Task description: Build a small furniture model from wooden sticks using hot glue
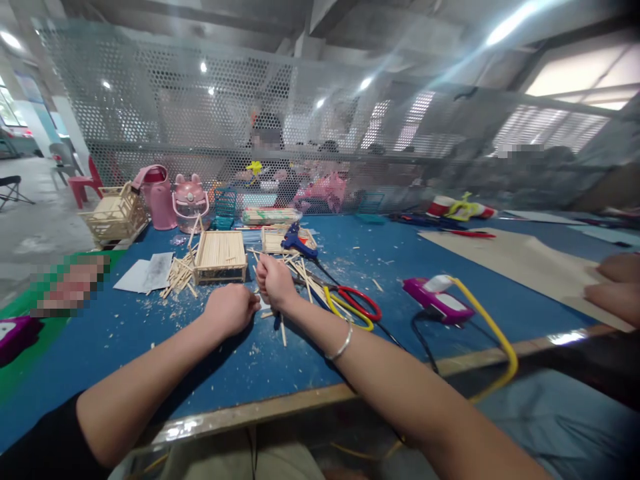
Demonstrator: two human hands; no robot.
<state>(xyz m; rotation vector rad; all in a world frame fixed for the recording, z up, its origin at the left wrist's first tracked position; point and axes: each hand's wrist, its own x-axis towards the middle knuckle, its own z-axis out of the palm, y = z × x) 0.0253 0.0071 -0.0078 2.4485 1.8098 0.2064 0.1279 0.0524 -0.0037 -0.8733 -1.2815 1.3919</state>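
L hand (233,308), R hand (275,280) curled, can't tell grip; glue gun (300,243), scissors (346,291) nr R.

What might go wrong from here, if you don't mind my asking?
The blue glue gun lies close to the right hand; if it is hot, a brush against it might burn.

The yellow cable hangs over the edge of the table, so a snag could drag the purple power strip.

Loose sticks lie scattered and might get knocked about.
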